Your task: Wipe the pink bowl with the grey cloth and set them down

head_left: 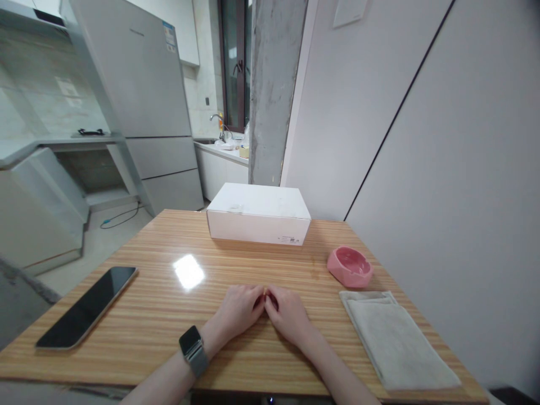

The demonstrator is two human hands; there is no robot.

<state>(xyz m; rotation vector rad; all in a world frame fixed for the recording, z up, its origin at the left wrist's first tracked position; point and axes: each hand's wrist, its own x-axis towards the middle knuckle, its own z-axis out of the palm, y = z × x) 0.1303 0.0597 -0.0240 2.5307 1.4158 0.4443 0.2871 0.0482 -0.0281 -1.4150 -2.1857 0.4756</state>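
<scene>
My left hand point(238, 308) and my right hand point(287, 312) rest on the wooden table point(160, 315) near its front edge, fingertips meeting in the middle. Both have their fingers curled in and pressed together around something small with a red and orange glint that I cannot make out. A dark watch point(193, 349) sits on my left wrist. A closed white cardboard box point(259, 214) stands at the far edge of the table, straight ahead of my hands.
A black phone point(88, 306) lies face up at the left. A pink bowl point(350, 266) sits at the right, with a folded beige cloth point(394, 337) in front of it. A wall runs along the right; a fridge point(143, 101) and counter stand behind.
</scene>
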